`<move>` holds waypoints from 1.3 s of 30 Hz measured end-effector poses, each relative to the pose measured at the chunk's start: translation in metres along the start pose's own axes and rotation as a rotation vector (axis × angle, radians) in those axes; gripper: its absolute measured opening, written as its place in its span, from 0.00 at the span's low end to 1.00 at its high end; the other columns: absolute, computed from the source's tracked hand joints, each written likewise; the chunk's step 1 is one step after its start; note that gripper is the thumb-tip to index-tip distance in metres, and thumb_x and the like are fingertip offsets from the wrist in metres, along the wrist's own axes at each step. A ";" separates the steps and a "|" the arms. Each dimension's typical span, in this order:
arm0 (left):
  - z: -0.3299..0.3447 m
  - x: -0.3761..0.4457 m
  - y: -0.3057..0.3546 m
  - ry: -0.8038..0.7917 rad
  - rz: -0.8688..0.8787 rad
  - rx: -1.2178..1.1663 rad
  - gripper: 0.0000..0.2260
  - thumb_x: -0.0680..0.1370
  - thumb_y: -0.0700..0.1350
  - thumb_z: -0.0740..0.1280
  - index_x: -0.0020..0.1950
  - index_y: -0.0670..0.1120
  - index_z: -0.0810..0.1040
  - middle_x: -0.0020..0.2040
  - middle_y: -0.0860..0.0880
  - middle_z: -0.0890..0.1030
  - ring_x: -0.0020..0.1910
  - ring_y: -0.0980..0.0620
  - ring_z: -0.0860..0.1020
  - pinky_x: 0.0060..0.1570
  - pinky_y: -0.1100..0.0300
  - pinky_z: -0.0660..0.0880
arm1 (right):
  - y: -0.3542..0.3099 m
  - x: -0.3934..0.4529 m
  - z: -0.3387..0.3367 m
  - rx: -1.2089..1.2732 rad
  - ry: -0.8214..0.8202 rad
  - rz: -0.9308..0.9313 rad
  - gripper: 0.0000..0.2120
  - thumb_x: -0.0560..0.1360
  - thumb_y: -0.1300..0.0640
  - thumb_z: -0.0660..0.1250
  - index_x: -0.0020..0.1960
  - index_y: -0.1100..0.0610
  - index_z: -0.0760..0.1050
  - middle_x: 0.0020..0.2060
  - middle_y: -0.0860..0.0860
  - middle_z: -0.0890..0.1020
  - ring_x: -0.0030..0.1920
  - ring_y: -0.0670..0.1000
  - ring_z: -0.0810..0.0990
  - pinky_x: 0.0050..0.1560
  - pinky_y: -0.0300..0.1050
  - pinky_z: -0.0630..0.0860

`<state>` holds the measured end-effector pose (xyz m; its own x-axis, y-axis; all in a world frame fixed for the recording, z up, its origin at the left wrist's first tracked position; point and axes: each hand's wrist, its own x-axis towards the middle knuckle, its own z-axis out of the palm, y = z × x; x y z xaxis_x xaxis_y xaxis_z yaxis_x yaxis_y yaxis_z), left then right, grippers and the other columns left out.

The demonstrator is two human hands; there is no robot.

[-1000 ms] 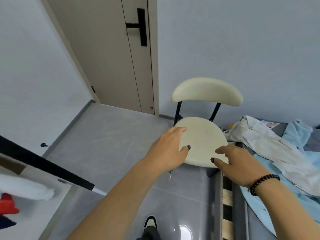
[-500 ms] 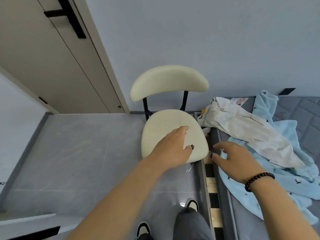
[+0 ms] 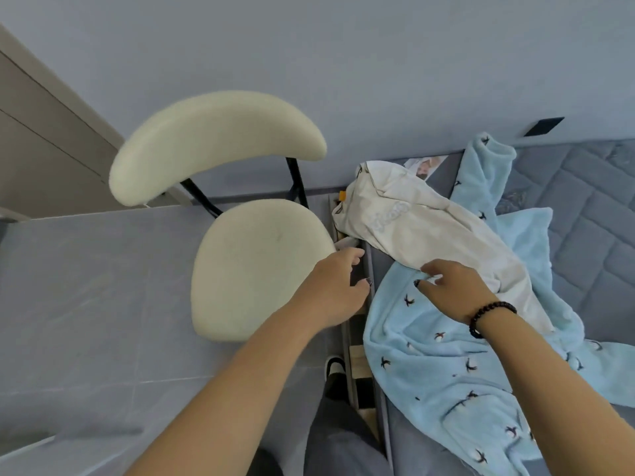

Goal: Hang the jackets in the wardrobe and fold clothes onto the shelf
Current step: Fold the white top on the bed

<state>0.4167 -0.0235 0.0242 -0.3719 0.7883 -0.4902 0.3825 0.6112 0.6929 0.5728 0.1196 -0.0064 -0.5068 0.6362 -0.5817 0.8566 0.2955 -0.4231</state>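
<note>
- Left hand (image 3: pixel 335 286) reaches out over the gap between the cream chair (image 3: pixel 254 266) seat and the bed edge; fingers loosely curled, nothing in them, thumb pointing toward the bed.
- Right hand (image 3: pixel 453 290) sits on the clothes pile, fingers spread and slightly bent, fingertips at the seam where the white garment (image 3: pixel 422 228) overlaps the light blue fleece garment (image 3: pixel 433 355); no clear pinch on fabric, looks like resting or touching only.
- Dark bead bracelet (image 3: pixel 491 316) on the right wrist.
- White garment lies crumpled on top of the blue one, near the head corner of the grey quilted mattress (image 3: pixel 584 214), printed lettering faintly visible on it.
- Blue fleece garment with small dark bird prints is spread across the mattress, one sleeve up against the wall (image 3: pixel 378 63), lower part hanging toward the bed edge.
- Chair stands just beside the bed, backrest toward the wall.
- Wooden bed slats (image 3: pixel 359 359) show in the gap beside the mattress.
- Person's shoe (image 3: pixel 335 365) on the grey floor (image 3: pixel 86 286) below the left forearm.
</note>
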 end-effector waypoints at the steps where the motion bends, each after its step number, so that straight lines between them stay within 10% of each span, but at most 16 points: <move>1: 0.010 0.014 0.000 -0.012 -0.011 -0.011 0.23 0.80 0.45 0.64 0.75 0.49 0.64 0.72 0.51 0.70 0.68 0.54 0.70 0.66 0.59 0.67 | 0.009 0.018 0.002 0.011 -0.013 0.009 0.20 0.78 0.54 0.64 0.68 0.57 0.71 0.64 0.55 0.76 0.60 0.53 0.76 0.57 0.40 0.69; 14: 0.063 0.130 -0.074 -0.051 -0.227 -0.002 0.18 0.79 0.42 0.63 0.69 0.51 0.71 0.62 0.54 0.76 0.57 0.59 0.75 0.50 0.70 0.67 | 0.116 0.215 0.079 -0.085 -0.076 0.114 0.28 0.75 0.56 0.67 0.72 0.57 0.64 0.70 0.58 0.65 0.69 0.58 0.64 0.67 0.49 0.65; 20: 0.066 0.141 -0.092 -0.055 -0.284 -0.053 0.17 0.79 0.41 0.62 0.67 0.52 0.73 0.59 0.55 0.78 0.51 0.64 0.76 0.43 0.76 0.67 | 0.136 0.233 0.104 -0.436 0.161 -0.078 0.11 0.75 0.63 0.62 0.57 0.59 0.75 0.57 0.57 0.74 0.59 0.59 0.70 0.54 0.48 0.66; 26: 0.077 0.134 -0.089 -0.098 -0.358 -0.206 0.14 0.79 0.44 0.63 0.65 0.53 0.74 0.57 0.55 0.79 0.49 0.61 0.76 0.46 0.71 0.70 | 0.115 0.212 0.087 0.036 0.367 -0.191 0.06 0.77 0.64 0.62 0.51 0.62 0.76 0.48 0.55 0.78 0.47 0.57 0.77 0.43 0.47 0.72; 35: 0.051 0.127 -0.071 -0.055 -0.784 -0.964 0.17 0.81 0.54 0.60 0.61 0.43 0.77 0.55 0.43 0.83 0.57 0.48 0.78 0.48 0.56 0.75 | 0.016 0.110 0.047 0.414 0.243 -0.658 0.06 0.73 0.63 0.64 0.48 0.59 0.78 0.42 0.47 0.80 0.44 0.42 0.77 0.44 0.27 0.72; 39: 0.034 0.107 -0.085 -0.199 -0.684 -1.202 0.26 0.77 0.65 0.61 0.58 0.44 0.80 0.47 0.45 0.83 0.49 0.46 0.80 0.53 0.50 0.77 | -0.028 0.070 0.049 0.418 0.066 -0.808 0.05 0.74 0.57 0.64 0.47 0.54 0.78 0.41 0.42 0.80 0.44 0.37 0.78 0.46 0.28 0.72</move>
<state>0.3729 0.0108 -0.1050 -0.0245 0.4201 -0.9072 -0.8125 0.5204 0.2629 0.5085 0.1204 -0.0692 -0.9195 0.3914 0.0363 0.1319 0.3945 -0.9094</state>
